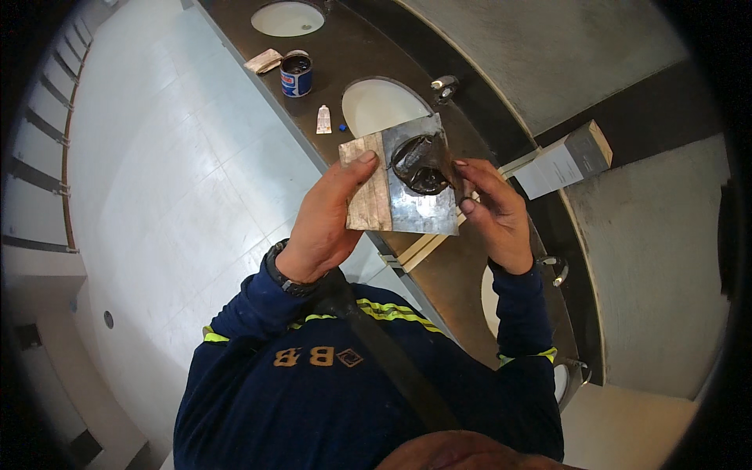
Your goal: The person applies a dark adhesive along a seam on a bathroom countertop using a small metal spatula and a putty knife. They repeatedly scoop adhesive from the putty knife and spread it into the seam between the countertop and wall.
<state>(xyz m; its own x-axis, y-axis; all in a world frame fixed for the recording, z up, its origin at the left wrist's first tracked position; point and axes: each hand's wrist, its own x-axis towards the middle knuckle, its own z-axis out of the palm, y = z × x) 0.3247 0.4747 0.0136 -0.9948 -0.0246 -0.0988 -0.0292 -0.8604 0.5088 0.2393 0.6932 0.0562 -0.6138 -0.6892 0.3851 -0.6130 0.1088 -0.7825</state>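
Note:
My left hand (327,211) is closed on a square metal mixing plate (407,213) with a wooden strip along its left side, the thumb on top of the wood. A glossy dark brown mound of paste (427,182) lies on the bare metal. My right hand (495,207) pinches a thin dark scraper (457,177) at the plate's right edge, against the paste; most of the scraper is hidden by paste and fingers. Beyond the plate, an open blue tin (296,77) of dark paste stands on the counter. A small white tube (323,120) and a blue cap (342,128) lie nearer.
The dark counter (446,270) holds several white basins, one basin (374,106) just behind the plate, with a chrome tap (444,88). A folded pale cloth or pad (264,61) sits at the counter's edge by the tin. A cardboard box (565,160) rests by the wall.

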